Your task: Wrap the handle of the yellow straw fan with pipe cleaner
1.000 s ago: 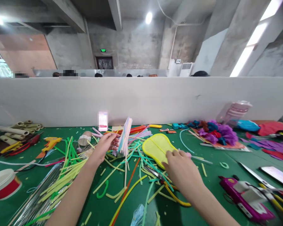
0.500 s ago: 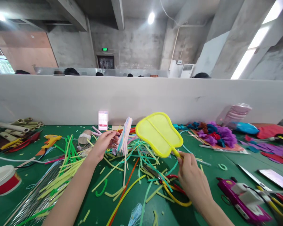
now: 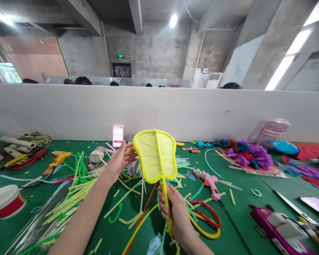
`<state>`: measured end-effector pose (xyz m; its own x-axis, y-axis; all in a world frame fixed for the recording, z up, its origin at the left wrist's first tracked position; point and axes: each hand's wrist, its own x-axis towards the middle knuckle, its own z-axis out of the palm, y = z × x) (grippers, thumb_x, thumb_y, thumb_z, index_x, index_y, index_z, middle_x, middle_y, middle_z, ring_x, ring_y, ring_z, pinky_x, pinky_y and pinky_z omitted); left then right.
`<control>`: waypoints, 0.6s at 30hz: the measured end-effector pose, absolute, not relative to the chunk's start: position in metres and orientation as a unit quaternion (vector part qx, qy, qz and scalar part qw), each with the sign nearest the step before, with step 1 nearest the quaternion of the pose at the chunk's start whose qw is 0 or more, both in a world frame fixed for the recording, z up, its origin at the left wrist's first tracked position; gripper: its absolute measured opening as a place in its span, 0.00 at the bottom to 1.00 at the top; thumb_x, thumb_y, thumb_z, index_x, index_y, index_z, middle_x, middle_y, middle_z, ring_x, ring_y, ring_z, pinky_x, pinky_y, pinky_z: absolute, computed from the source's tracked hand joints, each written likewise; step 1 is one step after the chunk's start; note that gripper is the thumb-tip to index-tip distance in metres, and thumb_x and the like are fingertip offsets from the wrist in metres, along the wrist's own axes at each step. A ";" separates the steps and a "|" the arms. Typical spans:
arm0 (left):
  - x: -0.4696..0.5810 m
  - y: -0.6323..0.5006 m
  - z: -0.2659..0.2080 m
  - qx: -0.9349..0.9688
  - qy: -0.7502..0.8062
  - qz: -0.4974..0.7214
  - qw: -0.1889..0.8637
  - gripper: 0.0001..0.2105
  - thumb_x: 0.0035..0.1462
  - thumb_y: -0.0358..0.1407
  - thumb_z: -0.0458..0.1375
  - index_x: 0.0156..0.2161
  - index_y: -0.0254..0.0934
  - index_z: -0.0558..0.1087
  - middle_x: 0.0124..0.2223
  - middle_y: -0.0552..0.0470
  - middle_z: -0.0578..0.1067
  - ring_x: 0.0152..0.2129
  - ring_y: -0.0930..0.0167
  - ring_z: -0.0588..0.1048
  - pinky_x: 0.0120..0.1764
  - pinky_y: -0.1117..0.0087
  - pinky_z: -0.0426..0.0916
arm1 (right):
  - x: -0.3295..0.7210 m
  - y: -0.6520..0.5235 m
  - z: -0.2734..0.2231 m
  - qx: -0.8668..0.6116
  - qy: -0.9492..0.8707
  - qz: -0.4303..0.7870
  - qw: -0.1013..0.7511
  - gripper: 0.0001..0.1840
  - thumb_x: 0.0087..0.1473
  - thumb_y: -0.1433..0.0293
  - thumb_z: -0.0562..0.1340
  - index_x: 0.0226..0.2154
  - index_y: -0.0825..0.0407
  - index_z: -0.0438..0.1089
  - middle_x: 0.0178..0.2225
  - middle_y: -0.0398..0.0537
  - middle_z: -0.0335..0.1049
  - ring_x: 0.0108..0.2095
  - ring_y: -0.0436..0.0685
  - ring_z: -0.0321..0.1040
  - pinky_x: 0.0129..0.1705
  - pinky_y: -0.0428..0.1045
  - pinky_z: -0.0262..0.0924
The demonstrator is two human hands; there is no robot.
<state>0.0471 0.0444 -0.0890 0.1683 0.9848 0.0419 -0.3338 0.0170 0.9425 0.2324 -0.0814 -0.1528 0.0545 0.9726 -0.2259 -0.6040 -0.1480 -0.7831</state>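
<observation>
Yellow fan [image 3: 149, 156] held up over the middle of the surface [image 3: 244, 212], roughly upright, panel on top, handle [image 3: 163, 187] down. Right hand [image 3: 177, 209] gripping the handle, fingers wrapped round it. Left hand [image 3: 117, 164] raised just left of the panel, fingers stretched out and loosely spread; can't tell if fingertips touch the fan. Pastel stems [image 3: 134, 168] close to left hand, partly hidden by the fan; contact unclear.

Right of the fan: pink glue gun [image 3: 214, 187], cable running to the front edge; red-handled scissors [image 3: 215, 216] just beside right hand, blades hidden. Left of the left forearm: pile of pale green stems [image 3: 69, 202], some brighter green ones at its back end, metal wires [image 3: 29, 226] beside it toward the front left corner. Paper cup [image 3: 6, 202] at left edge, yellow glue gun [image 3: 58, 159] behind it. Tubes [image 3: 18, 142] heaped at back left corner.

Back edge: lit phone [image 3: 118, 136] propped upright near the white partition [image 3: 159, 109]. Purple, blue and red fluffy pieces [image 3: 257, 152] toward back right corner. Purple power strip [image 3: 276, 226] with plugs, toward front right corner; second phone [image 3: 315, 205] lying flat at right edge.
</observation>
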 end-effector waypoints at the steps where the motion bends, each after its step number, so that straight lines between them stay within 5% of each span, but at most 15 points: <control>1: 0.049 0.044 -0.090 0.461 0.350 0.532 0.619 0.27 0.58 0.58 0.57 0.49 0.36 0.75 0.43 0.42 0.82 0.38 0.64 0.81 0.40 0.67 0.75 | 0.230 -0.082 -0.158 -0.398 -0.232 0.649 0.605 0.26 0.40 0.51 0.73 0.32 0.53 0.69 0.20 0.34 0.59 0.14 0.40 0.48 0.13 0.38 0.39; 7: 0.056 0.038 -0.093 0.470 0.321 0.542 0.618 0.25 0.56 0.56 0.61 0.45 0.35 0.78 0.32 0.46 0.82 0.34 0.61 0.81 0.34 0.67 0.74 | 0.223 -0.088 -0.175 -0.396 -0.248 0.647 0.603 0.26 0.44 0.49 0.72 0.33 0.53 0.69 0.22 0.35 0.62 0.15 0.41 0.50 0.13 0.38 0.42; 18: 0.061 0.022 -0.073 0.494 0.375 0.536 0.573 0.24 0.45 0.48 0.71 0.44 0.35 0.78 0.41 0.46 0.82 0.34 0.64 0.80 0.35 0.70 0.73 | 0.220 -0.090 -0.184 -0.398 -0.262 0.643 0.599 0.28 0.45 0.46 0.71 0.33 0.53 0.70 0.21 0.36 0.62 0.14 0.41 0.51 0.14 0.39 0.43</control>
<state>0.0608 0.0222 -0.0733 0.1443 0.9845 0.0996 -0.2446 -0.0621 0.9676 0.2204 -0.0898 -0.1845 0.0345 0.9796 -0.1981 -0.5618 -0.1449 -0.8144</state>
